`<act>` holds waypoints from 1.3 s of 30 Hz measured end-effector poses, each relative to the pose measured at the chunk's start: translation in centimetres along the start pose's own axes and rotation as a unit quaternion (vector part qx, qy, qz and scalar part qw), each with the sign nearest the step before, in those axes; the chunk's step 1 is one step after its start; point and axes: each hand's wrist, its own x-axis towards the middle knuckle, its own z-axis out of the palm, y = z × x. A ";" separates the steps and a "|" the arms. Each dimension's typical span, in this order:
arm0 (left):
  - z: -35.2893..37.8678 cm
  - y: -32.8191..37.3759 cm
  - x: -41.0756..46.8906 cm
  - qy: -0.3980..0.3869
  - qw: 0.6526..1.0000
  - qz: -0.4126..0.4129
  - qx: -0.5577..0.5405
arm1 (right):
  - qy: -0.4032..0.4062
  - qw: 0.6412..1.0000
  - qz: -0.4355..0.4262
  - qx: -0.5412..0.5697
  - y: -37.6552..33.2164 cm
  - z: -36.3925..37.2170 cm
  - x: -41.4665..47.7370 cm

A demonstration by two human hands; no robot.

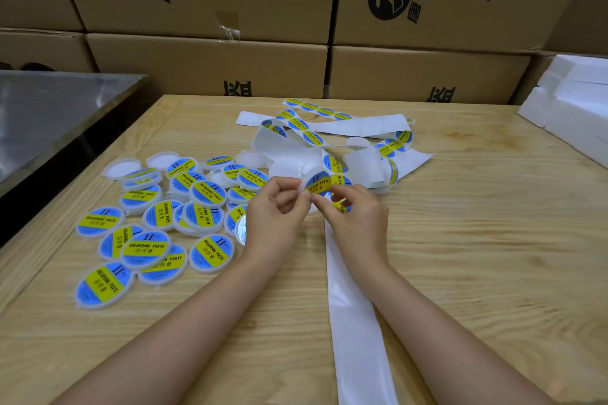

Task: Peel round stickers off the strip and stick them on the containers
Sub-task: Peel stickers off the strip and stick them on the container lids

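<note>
Sticking step: just right of the labelled pile (pixel 154 227), the left hand (pixel 276 207) pinches a container (pixel 301 186) while the right hand (pixel 358 220) pinches the sticker (pixel 317 184) onto it. Next move, probably: smooth it flat and centred, then add it to the pile.

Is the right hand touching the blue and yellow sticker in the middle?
Touching. The head view shows fingertips of the right hand pinching the lower edge of the sticker.
</note>
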 end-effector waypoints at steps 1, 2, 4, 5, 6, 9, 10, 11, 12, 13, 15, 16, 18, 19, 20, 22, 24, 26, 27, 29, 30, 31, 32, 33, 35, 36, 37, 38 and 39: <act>0.0 0.0 0.1 0.002 1.000 -0.010 -0.014 | 0.006 1.000 -0.012 -0.016 0.1 0.1 0.0; 0.0 -0.1 0.1 0.006 0.999 -0.024 -0.034 | 0.014 0.999 -0.020 -0.024 0.1 0.1 0.0; 0.0 -0.1 0.3 0.016 0.994 -0.062 -0.092 | 0.019 1.000 -0.006 -0.007 0.1 0.1 -0.1; 0.0 -0.1 0.4 0.020 0.989 -0.080 -0.119 | 0.008 1.000 0.008 0.017 0.1 0.1 0.0; -0.1 -0.1 0.4 0.020 0.985 -0.097 -0.139 | -0.009 0.999 0.011 0.044 0.2 0.2 0.0; -0.5 -0.1 0.7 0.004 0.975 -0.139 -0.175 | -0.042 0.994 -0.028 0.092 0.5 0.4 0.0; -0.6 -0.1 0.7 -0.002 0.973 -0.150 -0.177 | -0.040 0.993 -0.023 0.107 0.5 0.4 0.1; -0.6 -0.1 0.7 -0.010 0.972 -0.158 -0.176 | -0.037 0.991 -0.009 0.124 0.6 0.3 0.2; -0.6 -0.1 0.7 -0.020 0.971 -0.163 -0.173 | -0.034 0.989 0.006 0.142 0.6 0.2 0.3; -0.5 0.0 0.7 -0.030 0.971 -0.166 -0.169 | -0.033 0.986 0.021 0.163 0.7 0.0 0.4; -0.4 0.0 0.6 -0.044 0.972 -0.169 -0.157 | -0.028 0.981 0.044 0.189 0.8 -0.1 0.5; -0.4 0.1 0.6 -0.045 0.973 -0.170 -0.149 | -0.023 0.982 0.048 0.184 0.9 -0.1 0.5; -0.5 0.1 0.5 -0.047 0.976 -0.166 -0.133 | -0.007 0.983 0.052 0.174 1.0 0.1 0.5; -0.5 0.1 0.5 -0.054 0.977 -0.162 -0.127 | 0.003 0.983 0.058 0.177 1.0 0.1 0.5; -0.5 0.1 0.3 -0.066 0.978 -0.156 -0.124 | 0.015 0.981 0.067 0.181 1.1 0.1 0.5; -0.2 0.2 0.0 -0.093 0.978 -0.141 -0.122 | 0.039 0.980 0.086 0.176 1.1 0.0 0.7; -0.1 0.2 -0.3 -0.108 0.979 -0.128 -0.119 | 0.047 0.981 0.097 0.164 1.1 -0.2 0.8; 0.0 0.1 -0.2 -0.115 0.979 -0.117 -0.119 | 0.038 0.983 0.103 0.147 0.9 -0.2 0.7; 0.0 0.1 -0.2 -0.116 0.979 -0.114 -0.121 | 0.032 0.984 0.102 0.142 0.7 -0.2 0.6; -0.1 0.2 -0.1 -0.115 0.978 -0.111 -0.133 | 0.009 0.984 0.093 0.150 0.4 -0.1 0.4; -0.2 0.2 -0.1 -0.114 0.977 -0.110 -0.141 | -0.008 0.982 0.085 0.169 0.2 -0.2 0.3; -0.2 0.1 0.0 -0.114 0.976 -0.111 -0.149 | -0.025 0.978 0.078 0.193 0.1 -0.1 0.2; -0.4 0.1 0.1 -0.112 0.974 -0.114 -0.158 | -0.040 0.974 0.070 0.214 0.1 -0.1 0.1; -0.5 0.1 0.2 -0.109 0.973 -0.119 -0.165 | -0.053 0.971 0.060 0.227 0.0 0.0 0.1; -0.8 0.2 0.5 -0.094 0.971 -0.131 -0.176 | -0.072 0.969 0.037 0.233 -0.1 0.0 0.0; -1.0 0.2 0.7 -0.082 0.970 -0.137 -0.181 | -0.077 0.970 0.024 0.231 -0.1 0.0 0.1; -1.1 0.3 0.8 -0.069 0.970 -0.142 -0.184 | -0.079 0.971 0.011 0.227 -0.1 0.0 0.1; -1.1 0.4 0.9 -0.058 0.970 -0.147 -0.183 | -0.079 0.972 0.002 0.223 -0.1 -0.1 0.2; -1.1 0.4 0.9 -0.051 0.971 -0.150 -0.179 | -0.077 0.972 -0.004 0.221 0.0 -0.1 0.2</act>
